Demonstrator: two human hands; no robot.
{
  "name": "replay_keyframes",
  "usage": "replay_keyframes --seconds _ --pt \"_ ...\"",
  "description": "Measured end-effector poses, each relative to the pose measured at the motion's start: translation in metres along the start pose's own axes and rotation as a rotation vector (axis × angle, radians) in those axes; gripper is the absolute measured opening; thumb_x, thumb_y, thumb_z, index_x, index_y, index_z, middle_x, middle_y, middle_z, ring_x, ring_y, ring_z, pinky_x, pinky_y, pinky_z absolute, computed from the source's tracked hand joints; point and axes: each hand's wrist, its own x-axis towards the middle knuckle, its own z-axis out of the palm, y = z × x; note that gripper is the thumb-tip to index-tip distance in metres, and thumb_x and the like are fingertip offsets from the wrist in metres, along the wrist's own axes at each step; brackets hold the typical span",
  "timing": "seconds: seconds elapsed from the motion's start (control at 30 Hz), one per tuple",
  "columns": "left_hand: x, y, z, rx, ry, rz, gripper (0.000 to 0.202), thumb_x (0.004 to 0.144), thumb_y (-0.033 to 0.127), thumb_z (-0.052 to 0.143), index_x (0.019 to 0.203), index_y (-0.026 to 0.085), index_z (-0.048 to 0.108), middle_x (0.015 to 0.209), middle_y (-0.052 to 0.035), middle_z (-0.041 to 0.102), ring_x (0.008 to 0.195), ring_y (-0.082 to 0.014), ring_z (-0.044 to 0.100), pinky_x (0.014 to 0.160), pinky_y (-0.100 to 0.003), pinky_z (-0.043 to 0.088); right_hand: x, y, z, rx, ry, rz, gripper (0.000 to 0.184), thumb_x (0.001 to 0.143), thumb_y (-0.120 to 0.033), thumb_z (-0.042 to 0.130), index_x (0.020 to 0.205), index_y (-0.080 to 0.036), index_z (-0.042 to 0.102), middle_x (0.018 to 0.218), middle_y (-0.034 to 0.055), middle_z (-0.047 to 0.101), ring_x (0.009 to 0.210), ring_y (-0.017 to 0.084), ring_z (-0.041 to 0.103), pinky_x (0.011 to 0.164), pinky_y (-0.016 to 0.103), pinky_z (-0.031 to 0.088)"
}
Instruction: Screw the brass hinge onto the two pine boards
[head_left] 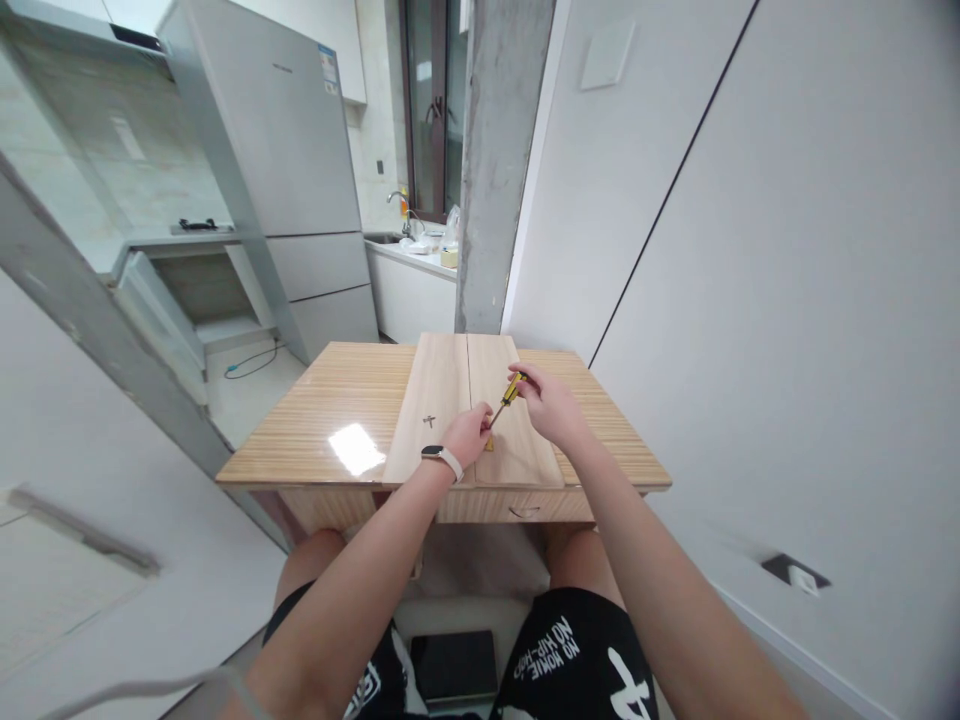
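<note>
Two pale wooden boards (pixel 442 400) lie side by side on a striped wooden table (pixel 337 420). My right hand (pixel 547 405) is closed round the yellow-and-black handle of a screwdriver (pixel 508 393), which slants down to the left. Its tip meets a small yellow piece (pixel 489 443) near the seam between the boards. My left hand (pixel 466 436), with a white band on the wrist, is closed beside the tip and rests on the boards; what its fingers pinch is hidden. A small dark metal fitting (pixel 429 421) lies on the left board.
A white wall runs close along the right side of the table. A grey pillar (pixel 499 160) stands behind it, with a fridge (pixel 289 170) and kitchen counter (pixel 412 255) beyond. A dark flat object (pixel 454 665) lies on the floor between my knees.
</note>
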Motion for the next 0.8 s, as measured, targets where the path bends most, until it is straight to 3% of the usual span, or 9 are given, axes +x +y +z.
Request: replay_keyframes --seconds 0.3,0.57,0.8 --pt "-0.008 0.01 0.002 0.017 0.036 -0.025 0.035 0.08 0.0 0.065 0.107 0.023 0.061 0.083 0.0009 0.071 0.078 -0.0156 0.066 0.075 -0.026 0.049 -0.003 -0.03 -0.004 -0.077 -0.097 -0.05 0.037 0.097 -0.012 0.049 0.128 -0.02 0.067 0.12 0.0094 0.075 0.112 0.022 0.069 0.102 0.038 0.051" --pt "-0.008 0.007 0.008 -0.025 0.066 -0.037 0.033 0.08 0.0 0.067 0.104 0.022 0.061 0.081 0.0028 0.068 0.074 -0.0134 0.064 0.072 -0.024 0.05 0.001 -0.021 -0.002 -0.085 -0.109 -0.09 0.041 0.096 -0.009 0.045 0.129 -0.021 0.067 0.126 0.009 0.072 0.116 0.02 0.067 0.105 0.038 0.05" --pt "-0.021 -0.005 0.002 -0.082 0.155 0.039 0.037 0.078 0.002 0.071 0.11 0.019 0.064 0.102 -0.0053 0.07 0.094 -0.0162 0.067 0.089 -0.03 0.055 -0.001 -0.028 -0.004 -0.159 -0.089 -0.056 0.042 0.096 -0.008 0.044 0.13 -0.019 0.066 0.123 0.0107 0.072 0.116 0.021 0.066 0.106 0.037 0.048"
